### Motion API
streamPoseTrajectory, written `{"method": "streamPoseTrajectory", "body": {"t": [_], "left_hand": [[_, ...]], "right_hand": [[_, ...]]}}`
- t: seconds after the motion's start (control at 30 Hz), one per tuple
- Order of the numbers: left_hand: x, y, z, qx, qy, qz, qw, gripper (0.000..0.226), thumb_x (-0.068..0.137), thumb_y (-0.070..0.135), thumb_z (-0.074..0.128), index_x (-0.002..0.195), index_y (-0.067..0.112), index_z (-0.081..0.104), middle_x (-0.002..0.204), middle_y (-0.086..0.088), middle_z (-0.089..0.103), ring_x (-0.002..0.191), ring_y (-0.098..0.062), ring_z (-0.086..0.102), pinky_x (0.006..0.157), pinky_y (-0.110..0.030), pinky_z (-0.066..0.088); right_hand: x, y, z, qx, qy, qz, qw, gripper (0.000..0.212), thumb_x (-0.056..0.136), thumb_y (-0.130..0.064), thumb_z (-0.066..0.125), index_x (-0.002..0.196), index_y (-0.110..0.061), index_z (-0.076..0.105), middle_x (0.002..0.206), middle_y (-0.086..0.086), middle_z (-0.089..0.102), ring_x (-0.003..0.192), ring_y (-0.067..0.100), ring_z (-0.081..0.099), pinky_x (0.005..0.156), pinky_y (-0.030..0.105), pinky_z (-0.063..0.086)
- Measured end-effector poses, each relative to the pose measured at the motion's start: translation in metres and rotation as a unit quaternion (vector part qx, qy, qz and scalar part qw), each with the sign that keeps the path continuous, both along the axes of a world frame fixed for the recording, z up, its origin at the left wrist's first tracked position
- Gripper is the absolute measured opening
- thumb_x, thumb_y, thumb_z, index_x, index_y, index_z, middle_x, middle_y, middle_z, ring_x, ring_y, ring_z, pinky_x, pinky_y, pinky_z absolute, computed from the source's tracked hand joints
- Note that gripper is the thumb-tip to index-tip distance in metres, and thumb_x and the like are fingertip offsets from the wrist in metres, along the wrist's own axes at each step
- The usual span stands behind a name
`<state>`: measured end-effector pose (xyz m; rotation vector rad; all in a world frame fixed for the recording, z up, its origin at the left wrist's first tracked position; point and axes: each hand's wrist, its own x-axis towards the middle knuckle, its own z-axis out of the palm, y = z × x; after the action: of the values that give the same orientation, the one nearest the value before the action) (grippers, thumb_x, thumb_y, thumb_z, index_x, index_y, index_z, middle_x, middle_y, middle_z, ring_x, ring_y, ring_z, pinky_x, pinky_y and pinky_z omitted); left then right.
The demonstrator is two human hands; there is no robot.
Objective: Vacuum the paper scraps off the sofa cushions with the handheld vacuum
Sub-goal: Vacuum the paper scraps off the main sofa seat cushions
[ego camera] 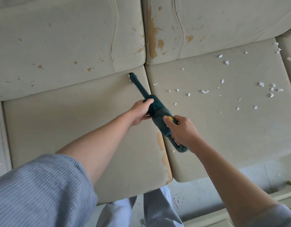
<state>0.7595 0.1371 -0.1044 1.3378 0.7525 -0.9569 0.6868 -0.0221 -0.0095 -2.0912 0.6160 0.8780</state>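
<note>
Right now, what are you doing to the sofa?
A person is vacuuming it. Both hands hold a dark green handheld vacuum: left hand on the body, right hand on the handle. The nozzle touches a paper scrap at the back of the left seat cushion. Many paper scraps cover the right seat cushion.

I count 1 handheld vacuum [157,110] and 2 hands on it: left hand [142,112], right hand [182,130]. Seat cushions in view: 2 full, left seat cushion [67,122], right seat cushion [223,128]. Back cushions: 2. Paper scraps [204,91]: I log roughly 35; smallest too fine to count.
</note>
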Motion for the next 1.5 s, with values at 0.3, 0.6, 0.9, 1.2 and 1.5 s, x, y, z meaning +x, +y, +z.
{"method": "streamPoseTrajectory", "body": {"t": [0.3, 0.6, 0.9, 1.2, 1.5], "left_hand": [[-0.045, 0.015, 0.010, -0.012, 0.045, 0.105, 0.993, 0.026, 0.106, 0.024, 0.045, 0.125, 0.008, 0.054, 0.115, -0.011, 0.067, 0.114, -0.028, 0.067, 0.082, -0.033, 0.060], [-0.077, 0.058, -0.001, 0.033, 0.089, 0.066, 0.993, 0.038, 0.100, 0.030, 0.049, 0.128, 0.005, 0.059, 0.114, -0.012, 0.067, 0.112, -0.031, 0.069, 0.095, -0.042, 0.061], [-0.081, 0.032, 0.014, -0.054, 0.077, 0.041, 0.995, 0.035, 0.106, 0.028, 0.042, 0.134, 0.010, 0.053, 0.122, -0.010, 0.067, 0.113, -0.024, 0.066, 0.087, -0.034, 0.059], [-0.100, 0.075, 0.005, 0.023, 0.064, 0.080, 0.994, 0.029, 0.103, 0.031, 0.046, 0.115, 0.010, 0.062, 0.113, -0.011, 0.072, 0.106, -0.025, 0.070, 0.087, -0.037, 0.060], [-0.100, 0.081, 0.019, -0.043, 0.040, 0.118, 0.991, 0.032, 0.106, 0.026, 0.040, 0.129, 0.013, 0.058, 0.126, -0.009, 0.067, 0.117, -0.025, 0.065, 0.100, -0.042, 0.056]], "right_hand": [[-0.023, 0.000, 0.008, 0.006, -0.007, 0.134, 0.991, 0.034, 0.095, -0.047, 0.061, 0.073, -0.023, 0.050, 0.062, -0.002, 0.049, 0.052, 0.016, 0.044, 0.049, 0.026, 0.034], [-0.041, 0.023, -0.002, 0.048, 0.074, 0.171, 0.981, 0.035, 0.091, -0.047, 0.064, 0.089, -0.012, 0.066, 0.065, -0.002, 0.061, 0.054, 0.014, 0.055, 0.053, 0.022, 0.043], [-0.059, 0.002, 0.001, -0.020, 0.026, 0.142, 0.989, 0.034, 0.090, -0.048, 0.066, 0.077, -0.017, 0.062, 0.063, -0.003, 0.060, 0.056, 0.016, 0.052, 0.057, 0.027, 0.041], [-0.058, 0.044, 0.000, 0.028, 0.050, 0.192, 0.980, 0.038, 0.090, -0.052, 0.064, 0.086, -0.014, 0.065, 0.070, 0.001, 0.063, 0.062, 0.016, 0.055, 0.061, 0.028, 0.046], [-0.070, 0.056, 0.012, -0.049, -0.010, 0.196, 0.979, 0.047, 0.091, -0.061, 0.055, 0.076, -0.017, 0.051, 0.064, 0.000, 0.054, 0.056, 0.020, 0.049, 0.053, 0.031, 0.040]]}}
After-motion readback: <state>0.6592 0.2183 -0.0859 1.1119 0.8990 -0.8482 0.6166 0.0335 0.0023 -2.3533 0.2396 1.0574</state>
